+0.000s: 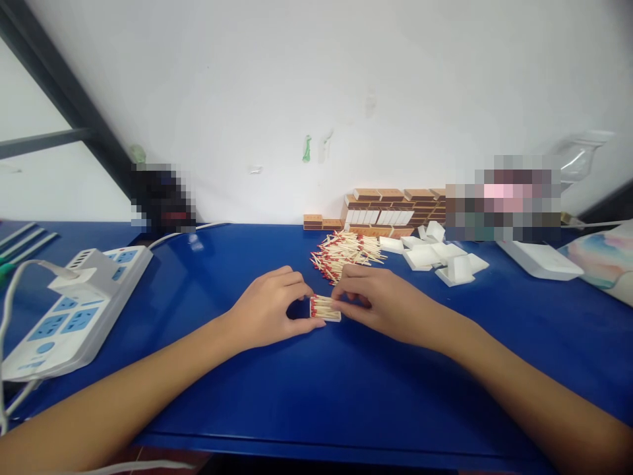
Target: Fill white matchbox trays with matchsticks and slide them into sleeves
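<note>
A small white matchbox tray (337, 318) filled with red-tipped matches (324, 307) lies on the blue table in front of me. My left hand (277, 307) grips the tray from the left, fingers at its far side and thumb at its near side. At the tray's right end, my right hand (380, 300) has thumb and fingertips pinched on the matches; the exact contact is partly hidden. Just beyond my hands is a loose heap of matches (343, 254), their red heads mostly toward the left.
Several empty white trays (420, 257) lie jumbled right of the heap. Stacked brown matchboxes (425, 211) line the wall. A white power strip (74, 316) with cables sits at left. A white box-like object (544, 259) and a patterned item (603, 257) are at right.
</note>
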`<state>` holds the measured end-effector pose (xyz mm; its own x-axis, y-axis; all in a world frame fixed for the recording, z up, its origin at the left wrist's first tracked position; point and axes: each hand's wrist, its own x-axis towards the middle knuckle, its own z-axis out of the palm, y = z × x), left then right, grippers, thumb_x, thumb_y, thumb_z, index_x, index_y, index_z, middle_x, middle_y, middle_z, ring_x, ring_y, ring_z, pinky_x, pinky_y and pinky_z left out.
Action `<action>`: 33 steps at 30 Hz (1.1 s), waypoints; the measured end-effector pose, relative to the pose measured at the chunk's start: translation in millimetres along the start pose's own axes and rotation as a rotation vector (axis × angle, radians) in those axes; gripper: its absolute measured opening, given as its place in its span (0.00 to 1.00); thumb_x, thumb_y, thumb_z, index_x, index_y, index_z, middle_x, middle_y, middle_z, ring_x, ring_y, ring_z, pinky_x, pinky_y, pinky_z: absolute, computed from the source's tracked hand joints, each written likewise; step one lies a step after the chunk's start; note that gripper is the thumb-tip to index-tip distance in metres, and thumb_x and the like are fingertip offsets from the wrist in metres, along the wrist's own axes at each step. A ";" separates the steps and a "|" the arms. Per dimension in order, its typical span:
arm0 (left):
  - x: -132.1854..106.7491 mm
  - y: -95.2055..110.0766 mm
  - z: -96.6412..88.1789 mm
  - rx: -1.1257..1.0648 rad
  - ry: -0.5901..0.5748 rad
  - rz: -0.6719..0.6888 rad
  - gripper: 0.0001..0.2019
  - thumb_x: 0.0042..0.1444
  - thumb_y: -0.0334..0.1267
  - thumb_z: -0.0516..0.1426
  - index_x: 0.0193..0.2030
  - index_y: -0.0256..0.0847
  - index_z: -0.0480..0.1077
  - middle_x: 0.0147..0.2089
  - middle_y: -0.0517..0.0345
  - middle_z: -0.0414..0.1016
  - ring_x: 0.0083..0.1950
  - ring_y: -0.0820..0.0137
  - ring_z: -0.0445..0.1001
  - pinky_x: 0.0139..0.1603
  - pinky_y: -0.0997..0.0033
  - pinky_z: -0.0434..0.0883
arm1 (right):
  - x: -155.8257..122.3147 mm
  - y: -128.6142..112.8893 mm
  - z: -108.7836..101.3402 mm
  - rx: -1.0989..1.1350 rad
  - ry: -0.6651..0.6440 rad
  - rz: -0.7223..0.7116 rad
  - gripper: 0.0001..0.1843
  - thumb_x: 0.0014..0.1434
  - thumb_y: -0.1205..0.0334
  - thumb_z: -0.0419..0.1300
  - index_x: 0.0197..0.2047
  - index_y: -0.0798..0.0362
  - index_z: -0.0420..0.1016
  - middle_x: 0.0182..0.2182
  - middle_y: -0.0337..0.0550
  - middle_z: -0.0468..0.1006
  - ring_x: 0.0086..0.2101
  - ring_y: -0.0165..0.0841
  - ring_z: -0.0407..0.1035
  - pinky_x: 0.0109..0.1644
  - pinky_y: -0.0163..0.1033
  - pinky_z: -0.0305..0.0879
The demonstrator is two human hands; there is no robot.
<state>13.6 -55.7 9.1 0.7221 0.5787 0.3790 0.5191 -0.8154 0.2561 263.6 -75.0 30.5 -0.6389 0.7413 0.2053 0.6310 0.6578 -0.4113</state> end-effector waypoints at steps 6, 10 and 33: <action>0.1 0.9 0.5 0.004 -0.016 -0.004 0.17 0.61 0.53 0.65 0.40 0.38 0.77 0.37 0.54 0.77 0.39 0.65 0.72 0.43 0.63 0.71 | 0.3 -0.9 6.0 -0.002 -0.060 0.021 0.11 0.71 0.58 0.59 0.40 0.51 0.80 0.37 0.43 0.76 0.34 0.32 0.69 0.38 0.38 0.62; 0.5 0.7 -0.1 0.001 -0.016 0.004 0.18 0.61 0.54 0.64 0.41 0.38 0.77 0.37 0.54 0.77 0.39 0.65 0.72 0.43 0.63 0.71 | 0.6 -0.6 7.3 0.004 -0.062 0.040 0.11 0.71 0.57 0.60 0.40 0.51 0.80 0.38 0.43 0.76 0.34 0.32 0.69 0.38 0.38 0.62; -0.1 0.9 -0.3 -0.009 -0.022 0.006 0.18 0.62 0.54 0.64 0.42 0.39 0.78 0.38 0.54 0.77 0.39 0.65 0.72 0.43 0.63 0.70 | 2.0 1.3 -2.8 -0.059 -0.129 0.104 0.11 0.72 0.58 0.57 0.36 0.52 0.71 0.40 0.45 0.77 0.35 0.34 0.70 0.37 0.39 0.60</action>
<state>13.8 -56.5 9.5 0.7354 0.5735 0.3609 0.5104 -0.8192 0.2618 264.3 -72.3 32.9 -0.6175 0.7851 0.0475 0.7188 0.5879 -0.3712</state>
